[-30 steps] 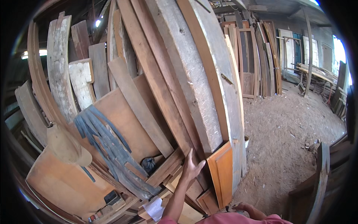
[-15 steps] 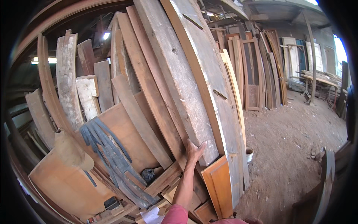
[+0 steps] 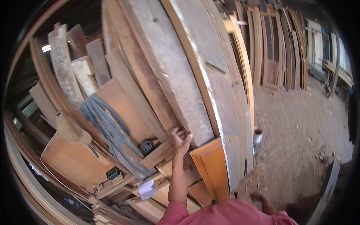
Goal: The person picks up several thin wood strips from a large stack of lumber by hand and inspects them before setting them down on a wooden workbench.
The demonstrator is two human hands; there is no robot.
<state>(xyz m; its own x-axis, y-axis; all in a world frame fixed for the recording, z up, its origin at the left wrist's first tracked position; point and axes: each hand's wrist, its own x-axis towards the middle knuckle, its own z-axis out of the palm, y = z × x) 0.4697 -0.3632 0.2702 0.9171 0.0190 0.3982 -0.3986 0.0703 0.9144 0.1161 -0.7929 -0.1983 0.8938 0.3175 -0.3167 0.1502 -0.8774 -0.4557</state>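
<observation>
My left hand (image 3: 181, 141) is at the lower left edge of a thick, weathered plank (image 3: 180, 75), its thumb and fingers apart. The thumb is close to the plank's edge; whether it touches cannot be made out. The plank leans steeply, and its lower end is just above a glossy orange-brown wooden panel (image 3: 213, 165). A wide grey door-like slab (image 3: 215, 88) with a dark metal fitting leans to the right of the plank. My right hand (image 3: 258, 197) is low beside my pink shirt, blurred and partly hidden, so its fingers cannot be read.
Several old boards (image 3: 62, 63) lean on the left. Dark blue trousers (image 3: 108, 131) and a beige cap (image 3: 71, 129) hang there. A paper sheet (image 3: 147, 189) lies on stacked wood. On the dirt floor (image 3: 288, 131) stands a small bucket (image 3: 257, 135); wooden frames (image 3: 270, 56) lean farther back.
My left hand has slid off the plank's face to its left edge, its fingers now more spread. The view has tilted down, and my right hand has come into sight.
</observation>
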